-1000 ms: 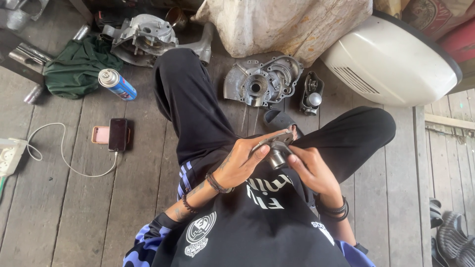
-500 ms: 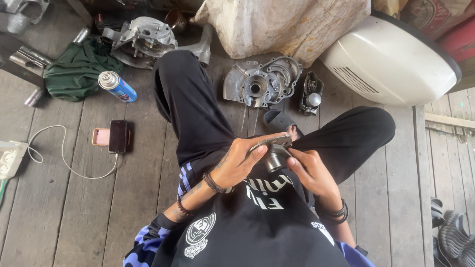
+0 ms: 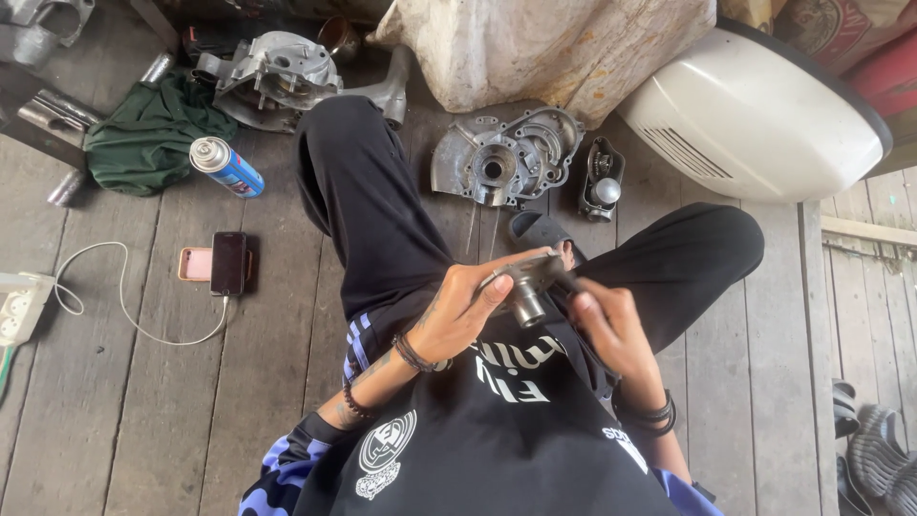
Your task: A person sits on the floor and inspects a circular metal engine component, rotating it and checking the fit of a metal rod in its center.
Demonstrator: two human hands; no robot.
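Your floor holds: spray can (image 3: 225, 166), green cloth (image 3: 153, 137), charging phone (image 3: 228, 263), engine casing (image 3: 504, 159), white scooter panel (image 3: 764, 119).

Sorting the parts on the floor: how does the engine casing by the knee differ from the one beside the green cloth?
The casing by the knee lies flat, open side up, its round bore showing. The casing by the green cloth is bulkier, closed and domed. Both are bare grey metal on the plank floor.

Two aluminium engine casings (image 3: 272, 72) (image 3: 506, 158) lie at the frame's top. One spray can (image 3: 225, 166), one phone (image 3: 227, 263), upper left.
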